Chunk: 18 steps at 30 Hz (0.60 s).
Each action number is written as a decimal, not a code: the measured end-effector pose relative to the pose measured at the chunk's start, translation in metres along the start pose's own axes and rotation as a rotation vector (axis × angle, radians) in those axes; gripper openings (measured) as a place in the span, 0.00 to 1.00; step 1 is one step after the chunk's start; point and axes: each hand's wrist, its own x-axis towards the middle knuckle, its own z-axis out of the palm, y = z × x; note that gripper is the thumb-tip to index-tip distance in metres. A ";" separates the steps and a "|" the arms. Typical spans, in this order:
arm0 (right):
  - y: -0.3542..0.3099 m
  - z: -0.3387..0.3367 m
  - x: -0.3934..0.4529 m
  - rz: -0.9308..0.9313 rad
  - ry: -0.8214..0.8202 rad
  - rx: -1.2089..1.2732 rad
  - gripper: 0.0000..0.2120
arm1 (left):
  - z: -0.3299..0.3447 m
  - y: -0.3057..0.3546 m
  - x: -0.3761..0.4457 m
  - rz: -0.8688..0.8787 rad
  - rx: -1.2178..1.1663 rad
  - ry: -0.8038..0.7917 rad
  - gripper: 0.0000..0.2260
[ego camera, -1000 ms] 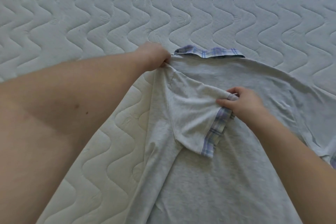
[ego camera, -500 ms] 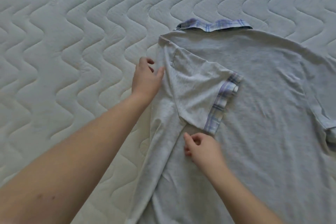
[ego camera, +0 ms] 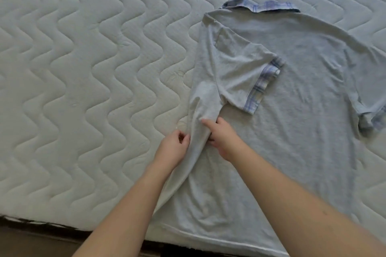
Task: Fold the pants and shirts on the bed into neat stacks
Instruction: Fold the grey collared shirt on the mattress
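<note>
A light grey short-sleeved shirt with a blue plaid collar and cuffs (ego camera: 302, 110) lies spread flat on the white quilted mattress with a wavy stitch pattern (ego camera: 83, 69), collar toward the far side and hem at the near edge. Its left-hand sleeve is folded inward across the body, the plaid cuff resting on the grey cloth.

Both bare forearms reach in from the near edge and meet at the shirt's folded left side, below that sleeve. The left hand (ego camera: 173, 148) sits on the outer side of the fold, fingers curled and pinching the edge of the cloth. The right hand (ego camera: 223, 137) lies on the shirt just beside it, index finger stretched along the raised ridge of fabric, thumb and other fingers tucked round the fold.
</note>
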 end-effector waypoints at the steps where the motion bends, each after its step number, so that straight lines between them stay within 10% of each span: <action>1: 0.004 0.002 -0.004 0.037 -0.061 0.036 0.13 | 0.001 -0.002 -0.005 -0.010 0.005 -0.041 0.12; 10: 0.065 0.016 -0.046 0.174 -0.123 -0.009 0.13 | 0.005 -0.036 -0.063 -0.118 0.151 -0.298 0.24; 18: 0.096 -0.001 -0.078 0.044 0.202 -0.174 0.03 | 0.022 -0.065 -0.110 -0.113 0.127 -0.164 0.19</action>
